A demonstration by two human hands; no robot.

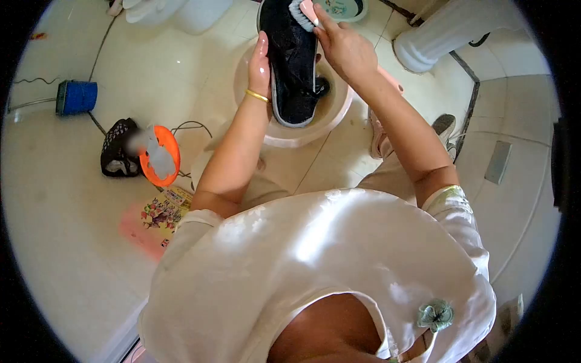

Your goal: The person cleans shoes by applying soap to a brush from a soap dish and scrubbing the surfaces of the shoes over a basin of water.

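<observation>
A black shoe (293,85) with a pale sole edge lies lengthwise over a light-coloured basin (334,124) on the floor. My left hand (260,69) grips the shoe along its left side, its skin wet and a yellow bangle on the wrist. In my right hand (350,53) is a pink-handled scrubbing brush (302,15), fingers closed round the handle. Its grey-white bristles press on the far part of the shoe, close to the top edge of the view. Dark laces hang at the shoe's right side, above the water.
Beyond the basin sits a green-rimmed bowl (357,12); a white pedestal (426,48) stands to its right. On the left are a blue container (77,98), a black mesh basket (118,145), an orange round object (175,154) and a pink package with a yellow label (166,212).
</observation>
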